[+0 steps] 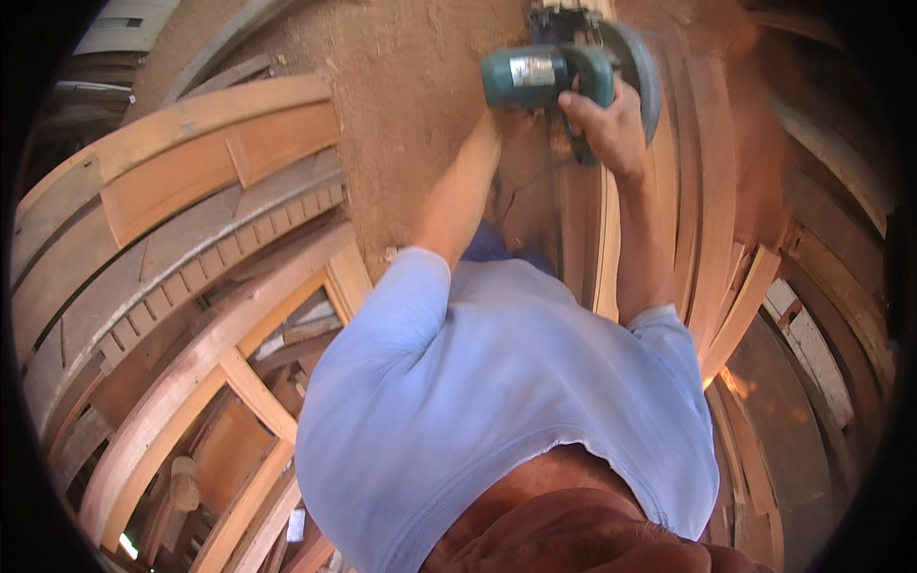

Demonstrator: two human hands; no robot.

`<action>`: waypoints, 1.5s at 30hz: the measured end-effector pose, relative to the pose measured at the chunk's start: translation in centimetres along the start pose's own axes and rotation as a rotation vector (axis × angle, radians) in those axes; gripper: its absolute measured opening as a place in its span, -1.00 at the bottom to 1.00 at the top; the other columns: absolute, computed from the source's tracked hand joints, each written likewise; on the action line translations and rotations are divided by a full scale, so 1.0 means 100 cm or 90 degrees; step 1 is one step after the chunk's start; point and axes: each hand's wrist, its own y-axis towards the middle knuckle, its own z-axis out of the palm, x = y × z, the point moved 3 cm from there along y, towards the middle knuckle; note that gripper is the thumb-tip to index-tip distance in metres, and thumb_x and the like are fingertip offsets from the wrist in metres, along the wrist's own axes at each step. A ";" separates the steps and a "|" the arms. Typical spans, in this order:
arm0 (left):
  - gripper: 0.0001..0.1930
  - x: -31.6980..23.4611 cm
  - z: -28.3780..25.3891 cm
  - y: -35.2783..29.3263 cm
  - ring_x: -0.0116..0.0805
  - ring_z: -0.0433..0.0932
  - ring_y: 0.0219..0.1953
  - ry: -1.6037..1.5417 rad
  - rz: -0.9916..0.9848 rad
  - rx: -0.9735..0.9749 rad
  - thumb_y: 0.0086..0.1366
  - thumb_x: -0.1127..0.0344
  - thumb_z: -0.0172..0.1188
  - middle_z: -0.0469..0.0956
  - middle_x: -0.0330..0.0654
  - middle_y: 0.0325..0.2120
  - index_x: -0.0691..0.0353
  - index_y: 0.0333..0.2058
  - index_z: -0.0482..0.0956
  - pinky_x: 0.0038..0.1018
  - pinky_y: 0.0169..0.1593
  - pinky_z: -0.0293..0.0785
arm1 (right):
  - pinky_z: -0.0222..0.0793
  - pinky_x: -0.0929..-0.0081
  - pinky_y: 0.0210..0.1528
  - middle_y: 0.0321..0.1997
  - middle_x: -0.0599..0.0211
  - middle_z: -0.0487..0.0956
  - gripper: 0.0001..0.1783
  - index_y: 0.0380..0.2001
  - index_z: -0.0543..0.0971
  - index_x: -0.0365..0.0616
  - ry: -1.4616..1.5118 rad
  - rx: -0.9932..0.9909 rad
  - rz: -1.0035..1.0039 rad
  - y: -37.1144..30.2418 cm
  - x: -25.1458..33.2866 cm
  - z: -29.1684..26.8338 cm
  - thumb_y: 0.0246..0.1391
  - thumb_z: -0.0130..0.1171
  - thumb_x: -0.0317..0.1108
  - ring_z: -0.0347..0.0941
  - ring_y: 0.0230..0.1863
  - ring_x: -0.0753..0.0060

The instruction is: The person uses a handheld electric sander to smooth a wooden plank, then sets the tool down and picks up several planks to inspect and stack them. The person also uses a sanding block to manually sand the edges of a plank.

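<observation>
A green circular saw (521,78) with a grey round blade guard (642,76) rests over a long light wooden board (608,244) at the top of the head view. My right hand (616,129) is closed around its rear handle, with the thumb lying along the top. My left forearm (461,181) reaches up to the saw's motor housing. The left hand is mostly hidden below that housing, so its fingers and anything they touch cannot be made out.
Long reddish planks (709,181) lie right of the saw. On the left stand stacked curved-looking wooden panels (181,162) and a wooden frame (258,396). Sawdust-brown ground (401,95) spreads between them. More timber (841,286) leans at the far right.
</observation>
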 end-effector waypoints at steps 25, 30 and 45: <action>-0.63 -0.009 -0.010 0.040 -0.38 0.62 0.00 0.016 -0.017 0.018 0.34 0.15 0.34 0.63 -0.26 -0.03 0.09 0.06 0.55 -0.41 0.08 0.62 | 0.30 0.61 -0.46 -0.45 0.53 0.47 -0.72 -0.29 0.50 -0.16 0.078 -0.016 0.054 0.029 0.031 0.005 0.03 0.40 -0.32 0.34 -0.48 0.72; -0.63 -0.010 -0.015 0.045 -0.38 0.62 0.00 0.002 -0.030 0.013 0.34 0.16 0.34 0.63 -0.26 -0.04 0.09 0.06 0.55 -0.41 0.08 0.62 | 0.32 0.60 -0.49 -0.41 0.48 0.52 -0.74 -0.18 0.55 -0.24 0.154 -0.001 0.100 0.032 0.031 0.006 0.03 0.30 -0.45 0.41 -0.49 0.68; -0.64 -0.023 -0.024 0.063 -0.38 0.62 0.00 0.003 -0.029 0.001 0.35 0.16 0.33 0.63 -0.26 -0.04 0.09 0.06 0.55 -0.42 0.07 0.62 | 0.25 0.60 -0.61 -0.52 0.45 0.51 -0.77 -0.18 0.55 -0.28 0.151 -0.005 0.078 0.064 0.034 0.008 0.05 0.24 -0.50 0.37 -0.64 0.67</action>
